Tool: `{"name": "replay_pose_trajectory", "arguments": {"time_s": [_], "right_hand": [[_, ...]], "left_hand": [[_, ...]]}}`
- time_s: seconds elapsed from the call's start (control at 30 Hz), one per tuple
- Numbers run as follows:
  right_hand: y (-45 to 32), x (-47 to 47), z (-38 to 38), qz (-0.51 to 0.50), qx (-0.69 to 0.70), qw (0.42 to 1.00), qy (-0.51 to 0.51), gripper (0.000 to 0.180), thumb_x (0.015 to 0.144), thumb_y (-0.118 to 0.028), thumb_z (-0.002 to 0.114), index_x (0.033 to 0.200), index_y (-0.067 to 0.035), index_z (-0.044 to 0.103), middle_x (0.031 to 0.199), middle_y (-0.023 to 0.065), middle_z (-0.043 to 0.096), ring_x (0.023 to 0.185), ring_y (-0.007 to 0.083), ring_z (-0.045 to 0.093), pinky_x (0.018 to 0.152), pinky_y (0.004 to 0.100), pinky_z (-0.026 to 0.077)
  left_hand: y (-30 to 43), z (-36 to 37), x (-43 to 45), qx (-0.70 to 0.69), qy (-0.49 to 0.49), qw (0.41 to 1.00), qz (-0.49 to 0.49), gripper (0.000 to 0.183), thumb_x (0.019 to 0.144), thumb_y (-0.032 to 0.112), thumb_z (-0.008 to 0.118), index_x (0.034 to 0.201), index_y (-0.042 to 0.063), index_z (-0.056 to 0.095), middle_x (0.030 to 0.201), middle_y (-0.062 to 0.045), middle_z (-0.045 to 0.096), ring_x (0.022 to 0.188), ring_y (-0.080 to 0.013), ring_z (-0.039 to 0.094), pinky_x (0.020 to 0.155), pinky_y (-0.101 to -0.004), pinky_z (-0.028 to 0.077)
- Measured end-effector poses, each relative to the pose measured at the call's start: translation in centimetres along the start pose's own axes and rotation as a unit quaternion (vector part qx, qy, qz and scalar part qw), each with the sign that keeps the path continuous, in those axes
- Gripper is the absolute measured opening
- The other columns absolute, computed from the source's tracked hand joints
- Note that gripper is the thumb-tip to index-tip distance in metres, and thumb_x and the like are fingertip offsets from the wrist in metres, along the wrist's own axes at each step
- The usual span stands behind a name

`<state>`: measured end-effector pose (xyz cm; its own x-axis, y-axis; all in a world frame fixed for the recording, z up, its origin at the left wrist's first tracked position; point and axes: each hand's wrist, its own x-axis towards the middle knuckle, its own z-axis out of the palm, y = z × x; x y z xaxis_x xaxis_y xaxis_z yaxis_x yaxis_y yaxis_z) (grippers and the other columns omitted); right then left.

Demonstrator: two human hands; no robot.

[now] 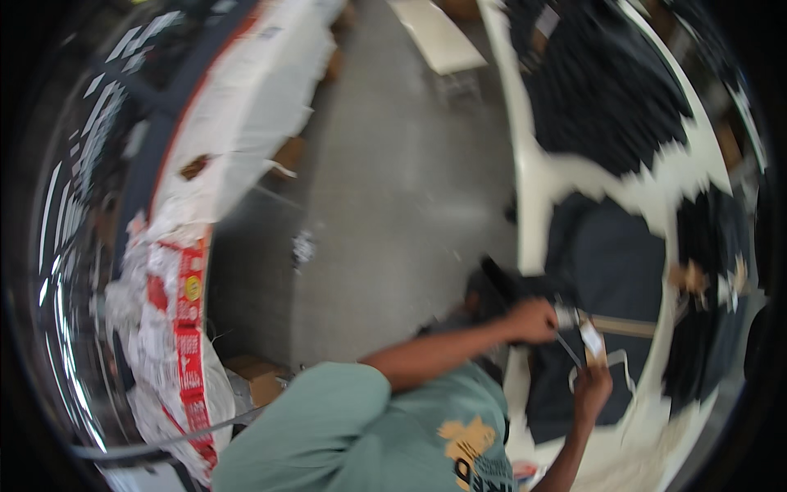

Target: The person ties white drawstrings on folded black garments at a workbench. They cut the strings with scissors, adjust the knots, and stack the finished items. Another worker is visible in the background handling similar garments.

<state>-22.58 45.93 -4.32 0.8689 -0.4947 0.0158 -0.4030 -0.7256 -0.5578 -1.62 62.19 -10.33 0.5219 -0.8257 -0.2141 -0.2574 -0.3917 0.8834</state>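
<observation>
My left hand (532, 320) is curled into a fist above the edge of a dark folded garment (618, 264). A thin pale strand (569, 350) runs from its fingers towards my right hand (593, 388). Between the right fingertips is a brown tag (595, 357) that bears a white label (591, 337). By the left fingers sits a small white piece (567, 317), too blurred to name. A tan band (621, 326) crosses the garment, and a white cord (626, 369) loops beside the right hand. What the blurred dark shape (492, 280) behind my left hand is, I cannot tell.
Dark garments in a pile (602, 92) and another stack (701, 344) lie on the white table (532, 203). Across the grey concrete floor (399, 184) stands a long surface covered with white sheeting (246, 111). A cardboard box (255, 375) is beneath it. A pale board (439, 37) stands farther along the aisle.
</observation>
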Motion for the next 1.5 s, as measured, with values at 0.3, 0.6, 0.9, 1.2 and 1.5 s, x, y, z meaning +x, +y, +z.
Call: {"name": "replay_pose_trajectory", "arguments": {"time_s": [0.3, 0.6, 0.9, 1.2, 1.5], "right_hand": [[-3.6, 3.9, 0.5, -0.075, 0.039, 0.996, -0.036, 0.014, 0.069, 0.009, 0.07, 0.077, 0.003, 0.059, 0.08, 0.0185, 0.057, 0.076, 0.041, 0.057, 0.068, 0.0478, 0.044], [-5.1, 4.1, 1.8, 0.04, 0.145, 0.981, -0.123, 0.011, 0.089, -0.006, 0.066, 0.097, 0.001, 0.068, 0.088, 0.0137, 0.067, 0.083, 0.0243, 0.064, 0.077, 0.0371, 0.051], [-6.1, 3.4, 2.2, 0.145, 0.352, 0.922, -0.064, 0.016, 0.091, -0.013, 0.074, 0.097, 0.001, 0.068, 0.08, 0.0053, 0.066, 0.069, 0.0134, 0.058, 0.062, 0.0305, 0.048], [-3.6, 1.9, 5.1, -0.13, -0.016, 0.991, 0.011, 0.022, 0.095, -0.011, 0.067, 0.109, 0.005, 0.072, 0.099, 0.0157, 0.074, 0.087, 0.0278, 0.069, 0.08, 0.0376, 0.056], [-3.7, 2.9, 4.4, -0.021, 0.134, 0.99, -0.042, 0.027, 0.097, -0.011, 0.065, 0.119, 0.004, 0.068, 0.098, 0.016, 0.072, 0.084, 0.0262, 0.066, 0.078, 0.0369, 0.054]], "left_hand": [[2.0, -0.4, 0.0, -0.021, -0.066, 0.997, 0.024, 0.027, 0.068, 0.025, 0.08, 0.088, 0.007, 0.077, 0.082, -0.009, 0.075, 0.077, -0.0276, 0.073, 0.068, -0.0407, 0.055], [-0.2, 0.0, 0.3, -0.067, -0.045, 0.996, 0.048, 0.029, 0.066, 0.022, 0.083, 0.088, 0.005, 0.076, 0.076, -0.011, 0.073, 0.074, -0.0279, 0.072, 0.065, -0.0403, 0.053], [-1.8, 2.1, 2.3, -0.123, -0.082, 0.986, 0.076, 0.023, 0.068, 0.016, 0.082, 0.078, -0.001, 0.069, 0.067, -0.011, 0.067, 0.063, -0.0211, 0.064, 0.058, -0.0384, 0.047], [-1.4, 1.6, 3.1, -0.097, -0.116, 0.988, 0.027, 0.027, 0.065, 0.014, 0.087, 0.083, -0.001, 0.074, 0.077, -0.01, 0.072, 0.072, -0.0197, 0.067, 0.064, -0.036, 0.051], [-0.7, -1.2, 1.7, -0.049, -0.14, 0.988, 0.032, 0.024, 0.067, 0.019, 0.083, 0.081, 0.001, 0.075, 0.074, -0.011, 0.072, 0.069, -0.0215, 0.068, 0.062, -0.0373, 0.051]]}}
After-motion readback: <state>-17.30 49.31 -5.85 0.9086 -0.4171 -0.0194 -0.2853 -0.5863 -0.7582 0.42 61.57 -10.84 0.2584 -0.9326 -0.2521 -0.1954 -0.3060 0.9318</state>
